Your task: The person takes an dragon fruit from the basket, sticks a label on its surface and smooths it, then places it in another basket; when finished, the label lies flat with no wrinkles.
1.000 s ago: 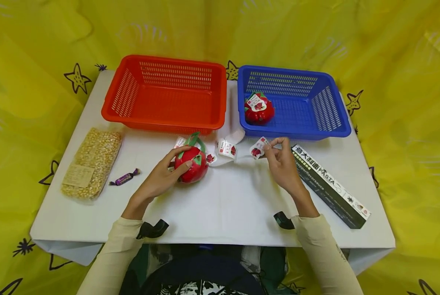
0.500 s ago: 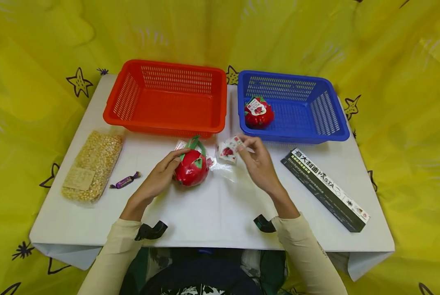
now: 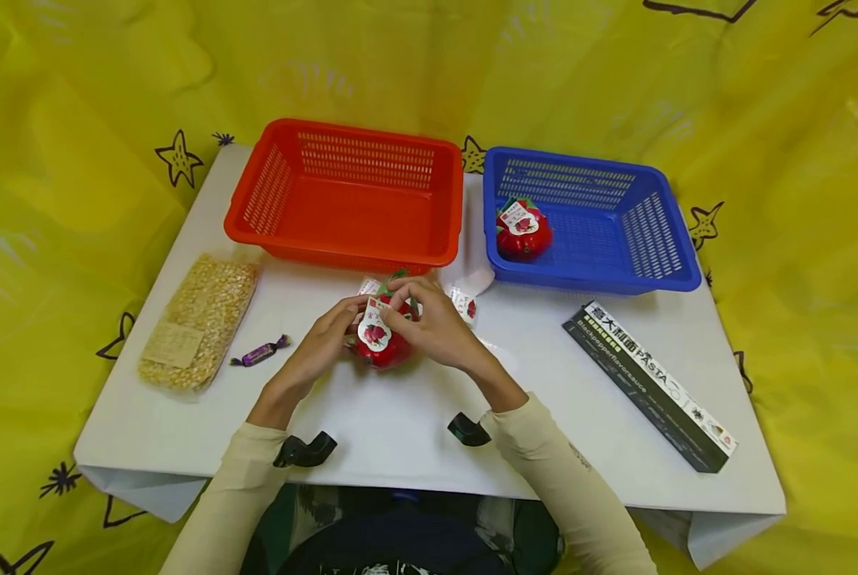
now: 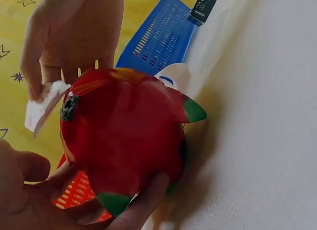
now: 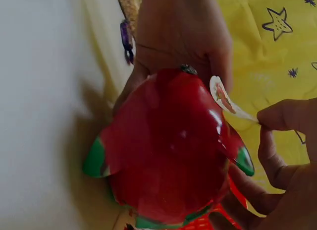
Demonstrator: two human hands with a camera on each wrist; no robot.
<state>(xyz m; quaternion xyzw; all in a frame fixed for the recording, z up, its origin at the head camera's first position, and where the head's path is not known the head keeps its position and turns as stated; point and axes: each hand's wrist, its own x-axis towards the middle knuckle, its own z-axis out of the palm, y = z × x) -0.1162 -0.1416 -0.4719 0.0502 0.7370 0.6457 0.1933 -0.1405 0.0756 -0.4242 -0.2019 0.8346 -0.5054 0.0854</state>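
Observation:
A red dragon fruit (image 3: 386,354) with green-tipped scales rests on the table in front of the red basket. My left hand (image 3: 319,343) holds it from the left, fingers curved around its side. Between thumb and finger, my right hand (image 3: 439,327) pinches the upper end of a white sticker (image 3: 375,329) printed with red fruit. In the right wrist view the sticker (image 5: 225,98) stands at the fruit's upper side, its near end in the pinch. Behind the fruit lies a strip of more stickers (image 3: 463,305), partly hidden by the right hand.
A red basket (image 3: 343,257) stands at the back left. The blue basket (image 3: 594,281) at the back right holds another stickered dragon fruit (image 3: 524,239). Left lie a bag of corn kernels (image 3: 202,319) and a purple-wrapped candy (image 3: 260,351); right, a pasta box (image 3: 652,387).
My right hand has moved left from beside the sticker strip to above the dragon fruit, carrying the pinched sticker. The left hand has stayed at the fruit. The head view has shifted slightly.

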